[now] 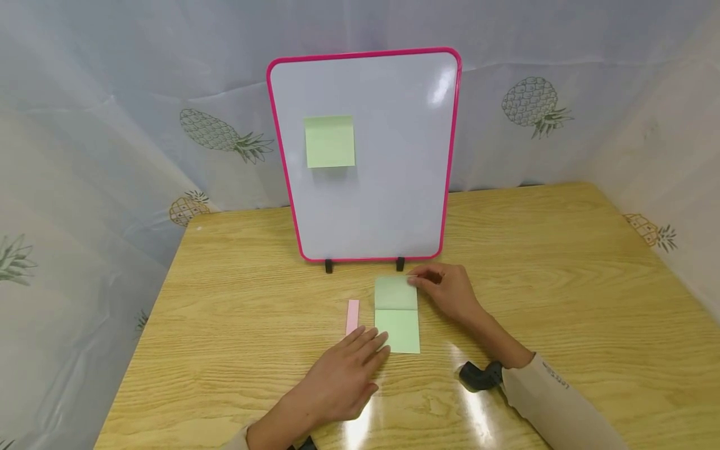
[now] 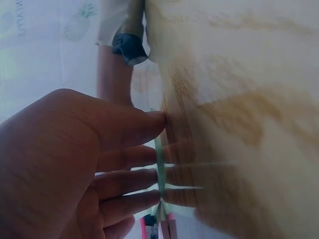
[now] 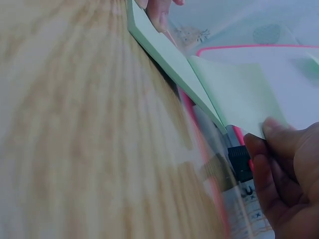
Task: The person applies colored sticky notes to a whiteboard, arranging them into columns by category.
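On the table lies a pad of green sticky notes [image 1: 400,332]. Its top sheet [image 1: 395,292] is lifted and folded away from the pad toward the whiteboard. My right hand [image 1: 447,290] pinches that sheet near its far right corner between thumb and fingertips; the right wrist view shows the sheet [image 3: 239,94] standing up from the thick pad [image 3: 172,62]. Straight fingers of my left hand [image 1: 345,378] rest on the pad's left edge. Just beyond those fingers lies a pink paper strip [image 1: 352,315], its near end hidden by the hand.
A whiteboard [image 1: 388,187] with a pink frame stands on black feet [image 1: 329,267] behind the pad. One green sticky note [image 1: 330,142] is stuck on its upper left. The wooden table [image 1: 225,300] is backed by a pineapple-print curtain [image 1: 140,125].
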Available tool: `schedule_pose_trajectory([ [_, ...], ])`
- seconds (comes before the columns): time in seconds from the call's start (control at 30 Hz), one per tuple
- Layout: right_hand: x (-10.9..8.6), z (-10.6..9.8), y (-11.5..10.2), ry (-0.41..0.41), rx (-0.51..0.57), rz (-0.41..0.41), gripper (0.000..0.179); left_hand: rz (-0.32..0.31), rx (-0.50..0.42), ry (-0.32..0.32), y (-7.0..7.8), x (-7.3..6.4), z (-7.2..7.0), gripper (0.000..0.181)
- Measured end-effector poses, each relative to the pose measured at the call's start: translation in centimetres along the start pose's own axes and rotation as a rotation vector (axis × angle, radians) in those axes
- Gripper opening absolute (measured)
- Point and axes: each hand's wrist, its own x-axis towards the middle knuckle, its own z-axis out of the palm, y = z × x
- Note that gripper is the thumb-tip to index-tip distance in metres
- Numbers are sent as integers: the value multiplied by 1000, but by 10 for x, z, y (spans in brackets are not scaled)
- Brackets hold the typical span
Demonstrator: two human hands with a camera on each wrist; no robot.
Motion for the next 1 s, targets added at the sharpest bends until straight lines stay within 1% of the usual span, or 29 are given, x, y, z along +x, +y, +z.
schedule_pose_trajectory([
  [0.23, 4, -1, 0, 13, 15, -24, 6, 0, -4, -2, 0, 1, 0, 52],
  [0.3, 6, -2, 0, 18, 9, -10, 8, -1, -3, -2, 0, 1, 0, 52],
  [0.4, 8, -7, -4, 52, 2, 35, 11, -3, -6, -1, 0, 0, 1, 53],
  [0.47, 9, -11, -8, 83, 2, 35, 11, -2, -8, 2, 0, 0, 1, 52],
  [0.57, 11, -18, -17, 112, 17, -10, 8, 1, -7, 9, 0, 0, 1, 52],
  [0.67, 12, -21, -23, 114, 20, -62, 8, 5, 5, 12, 0, 0, 1, 52],
  [0.83, 13, -16, -35, 125, 34, -102, 9, 12, 34, 30, -2, 1, 2, 50],
  [0.9, 15, -13, -40, 127, 54, -131, 9, 10, 30, 43, -2, 2, 3, 49],
  [1.0, 20, -9, -47, 126, 77, -200, 12, 0, 3, 66, -1, 2, 5, 50],
])
